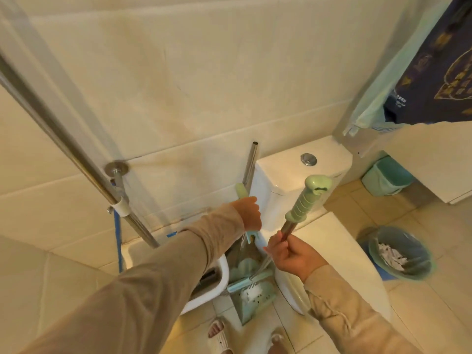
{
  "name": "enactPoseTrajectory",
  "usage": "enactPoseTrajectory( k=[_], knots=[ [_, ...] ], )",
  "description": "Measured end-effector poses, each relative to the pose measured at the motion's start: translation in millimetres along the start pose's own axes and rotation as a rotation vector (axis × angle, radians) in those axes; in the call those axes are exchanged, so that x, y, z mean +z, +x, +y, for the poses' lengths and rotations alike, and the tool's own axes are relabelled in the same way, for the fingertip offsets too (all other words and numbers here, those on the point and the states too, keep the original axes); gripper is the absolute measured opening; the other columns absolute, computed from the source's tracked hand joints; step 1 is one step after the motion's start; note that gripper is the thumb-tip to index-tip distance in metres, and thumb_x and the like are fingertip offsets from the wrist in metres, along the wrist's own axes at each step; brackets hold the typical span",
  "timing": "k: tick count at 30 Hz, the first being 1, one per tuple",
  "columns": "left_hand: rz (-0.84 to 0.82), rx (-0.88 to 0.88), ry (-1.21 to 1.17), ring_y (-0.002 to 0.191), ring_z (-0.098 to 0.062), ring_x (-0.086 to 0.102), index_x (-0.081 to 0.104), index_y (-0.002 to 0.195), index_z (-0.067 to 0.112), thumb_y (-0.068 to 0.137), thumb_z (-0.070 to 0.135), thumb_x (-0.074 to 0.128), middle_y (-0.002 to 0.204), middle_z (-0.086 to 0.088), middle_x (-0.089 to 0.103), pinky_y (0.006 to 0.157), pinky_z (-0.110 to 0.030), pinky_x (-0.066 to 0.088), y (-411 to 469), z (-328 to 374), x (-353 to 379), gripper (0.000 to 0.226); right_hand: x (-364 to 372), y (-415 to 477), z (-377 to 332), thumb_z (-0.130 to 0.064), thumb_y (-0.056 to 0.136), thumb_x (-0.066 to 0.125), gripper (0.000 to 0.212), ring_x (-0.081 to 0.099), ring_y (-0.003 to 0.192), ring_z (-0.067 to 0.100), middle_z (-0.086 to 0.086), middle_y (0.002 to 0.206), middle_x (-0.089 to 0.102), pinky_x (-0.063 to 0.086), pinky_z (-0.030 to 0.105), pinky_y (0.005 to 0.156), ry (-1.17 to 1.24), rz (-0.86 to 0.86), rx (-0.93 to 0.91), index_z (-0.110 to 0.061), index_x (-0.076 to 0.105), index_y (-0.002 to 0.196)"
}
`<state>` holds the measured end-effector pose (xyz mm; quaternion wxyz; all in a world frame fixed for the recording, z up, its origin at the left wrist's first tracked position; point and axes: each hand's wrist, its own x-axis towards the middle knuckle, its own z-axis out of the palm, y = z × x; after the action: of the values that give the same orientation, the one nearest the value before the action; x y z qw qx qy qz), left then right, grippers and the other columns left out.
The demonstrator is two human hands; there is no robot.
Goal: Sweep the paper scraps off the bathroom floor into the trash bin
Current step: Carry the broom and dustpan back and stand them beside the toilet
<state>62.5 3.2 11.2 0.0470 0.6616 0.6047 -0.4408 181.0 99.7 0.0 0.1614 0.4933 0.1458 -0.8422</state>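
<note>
My right hand (293, 256) grips the metal shaft of a broom, just below its ribbed green handle (305, 200). My left hand (247, 213) is closed on the green handle of the dustpan (252, 297), which stands on the floor between a white basin and the toilet. The broom's head rests down in the dustpan, where white paper scraps (251, 293) lie. A round bin with a dark liner (401, 254) stands on the floor to the right of the toilet, with white paper scraps inside it.
The white toilet (301, 172) stands against the tiled wall straight ahead. A white plastic basin (219, 282) is at its left. A slanted metal rail (63, 139) crosses the left. A small green bin (385, 180) stands at the far right, under hanging towels. My slippers show at the bottom.
</note>
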Motion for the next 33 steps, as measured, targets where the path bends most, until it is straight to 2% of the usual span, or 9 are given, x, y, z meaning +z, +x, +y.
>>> enactPoseTrajectory(
  k=[4,9,12,14,18,24,26,30,33],
  knots=[
    [0.057,-0.045,-0.174,0.109,-0.020,0.059,0.067,0.104,0.021,0.087,0.015,0.064,0.109,0.003,0.070,0.098,-0.030,0.036,3,-14,10,0.019,34,21,-20,-0.023,0.096,0.046,0.053,0.045,0.015,0.011,0.008,0.027,0.052,0.027,0.011,0.022,0.088,0.038,-0.036,-0.016,0.031,0.146],
    [0.088,-0.120,-0.199,0.110,-0.020,0.057,0.068,0.105,0.020,0.085,0.015,0.067,0.109,0.002,0.070,0.102,-0.031,0.035,7,-37,19,0.021,62,45,-44,-0.013,0.097,0.044,0.048,0.051,0.018,0.018,0.016,0.028,0.051,0.036,0.014,0.022,0.263,0.031,-0.056,-0.011,0.036,0.144],
    [0.099,-0.195,-0.271,0.115,-0.025,0.053,0.067,0.107,0.017,0.085,0.012,0.066,0.112,-0.003,0.069,0.108,-0.037,0.030,8,-46,31,0.023,71,57,-55,-0.016,0.098,0.045,0.017,0.054,0.023,0.020,0.018,0.036,0.055,0.041,0.015,0.025,0.285,0.040,-0.034,-0.009,0.060,0.096],
    [0.093,-0.261,-0.328,0.118,-0.028,0.051,0.066,0.109,0.014,0.086,0.008,0.063,0.116,-0.006,0.067,0.111,-0.041,0.026,8,-53,38,0.024,71,69,-64,-0.018,0.097,0.045,0.029,0.059,0.036,0.020,0.015,0.058,0.058,0.045,0.017,0.027,0.257,0.063,-0.025,0.000,0.052,0.075],
    [0.025,-0.363,-0.361,0.123,-0.031,0.046,0.064,0.114,0.009,0.089,0.005,0.058,0.123,-0.009,0.061,0.116,-0.050,0.017,16,-64,44,0.026,76,90,-79,-0.014,0.095,0.045,0.014,0.057,0.063,0.023,0.016,0.079,0.055,0.053,0.027,0.037,0.175,0.053,-0.022,-0.001,0.050,0.098],
    [0.025,-0.446,-0.470,0.132,-0.032,0.037,0.057,0.124,0.011,0.091,0.008,0.055,0.129,-0.010,0.056,0.119,-0.051,0.006,34,-76,52,0.034,99,113,-99,-0.022,0.094,0.051,0.023,0.065,0.049,0.024,0.015,0.080,0.057,0.056,0.023,0.041,-0.153,-0.011,-0.021,-0.005,0.050,0.079],
    [0.050,-0.470,-0.496,0.135,-0.032,0.034,0.055,0.127,0.012,0.090,0.007,0.056,0.133,-0.010,0.053,0.119,-0.050,0.004,35,-74,59,0.037,105,122,-103,-0.027,0.094,0.051,0.024,0.066,0.059,0.025,0.014,0.082,0.058,0.057,0.024,0.044,-0.227,-0.036,-0.033,-0.008,0.050,0.080],
    [0.106,-0.522,-0.525,0.144,-0.031,0.020,0.051,0.131,0.008,0.091,0.006,0.054,0.146,-0.013,0.042,0.119,-0.048,0.002,31,-61,72,0.040,115,133,-108,-0.043,0.093,0.047,0.026,0.052,0.115,0.030,0.014,0.107,0.056,0.047,0.040,0.086,-0.338,-0.137,-0.055,-0.018,0.053,0.092],
    [0.190,-0.572,-0.460,0.128,-0.019,0.052,0.072,0.105,0.020,0.065,0.023,0.082,0.123,-0.002,0.067,0.110,-0.041,0.036,16,-54,69,0.041,118,136,-109,-0.050,0.095,0.038,0.032,0.035,0.139,0.027,0.014,0.133,0.048,0.026,0.043,0.114,-0.402,-0.223,-0.090,-0.023,0.053,0.104]
  ],
)
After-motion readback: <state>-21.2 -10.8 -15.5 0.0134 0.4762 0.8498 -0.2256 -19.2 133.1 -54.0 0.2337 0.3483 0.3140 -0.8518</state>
